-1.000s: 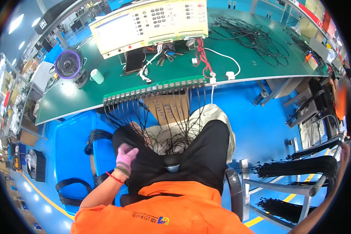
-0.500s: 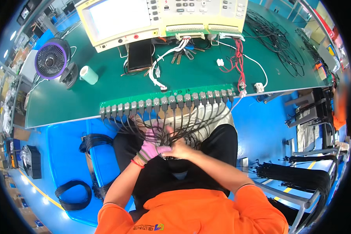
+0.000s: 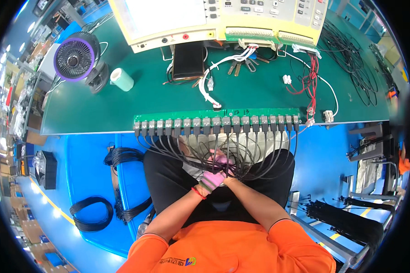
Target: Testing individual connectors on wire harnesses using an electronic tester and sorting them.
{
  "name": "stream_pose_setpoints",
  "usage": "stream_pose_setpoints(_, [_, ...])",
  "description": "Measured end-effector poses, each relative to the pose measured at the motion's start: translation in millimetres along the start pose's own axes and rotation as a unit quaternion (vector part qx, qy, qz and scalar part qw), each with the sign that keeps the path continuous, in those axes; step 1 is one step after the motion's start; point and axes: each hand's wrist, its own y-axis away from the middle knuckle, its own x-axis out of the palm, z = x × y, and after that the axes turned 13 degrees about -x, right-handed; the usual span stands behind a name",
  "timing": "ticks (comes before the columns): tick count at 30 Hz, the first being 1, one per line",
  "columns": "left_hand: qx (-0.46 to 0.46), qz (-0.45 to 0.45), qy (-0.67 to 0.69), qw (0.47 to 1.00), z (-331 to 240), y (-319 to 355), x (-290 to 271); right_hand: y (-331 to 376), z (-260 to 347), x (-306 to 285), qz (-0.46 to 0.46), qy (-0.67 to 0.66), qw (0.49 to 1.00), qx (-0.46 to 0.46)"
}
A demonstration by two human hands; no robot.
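1. From my end I see the thin black cables (image 3: 237, 148) hanging from a long green circuit-board strip (image 3: 191, 113) along the near edge of the green table (image 3: 159, 98).
2. Their long axes run from the strip toward the body, spread wide at the plugs and drawing together above the lap, between the knees in black trousers (image 3: 166, 177).
3. My pink-gloved left hand (image 3: 214, 178) reaches in from the left, my bare right hand (image 3: 231, 174) from the right; they meet, wrists close together, where the cables converge.
4. Both hands are at the bunch, with strands crossing in front of them; I cannot say which is nearer.
5. Cables and overlapping hands hide most of the fingers, so I cannot tell whether either set is apart, together or clamped on strands.
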Motion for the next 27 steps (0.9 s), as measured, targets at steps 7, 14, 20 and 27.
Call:
stream_pose_setpoints(7, [-0.154, 0.09, 0.397, 0.9, -124, 21, -39, -45, 102, -24, -0.039, 0.277, 0.938, -0.204])
stream_pose_setpoints(14, [-0.274, 0.06, 0.468, 0.838, -188, 47, -106, -55, 94, -67, -0.196, 0.017, 0.98, -0.002])
stream_pose_setpoints(20, [-0.267, 0.022, 0.541, 0.797, -161, 71, -140, -92, 248, -78, -0.105, 0.185, 0.975, -0.062])
stream_pose_setpoints(27, [-0.318, -0.212, 0.161, 0.91, -117, 159, -184, -97, 394, -14, 0.426, 0.604, 0.673, 0.011])
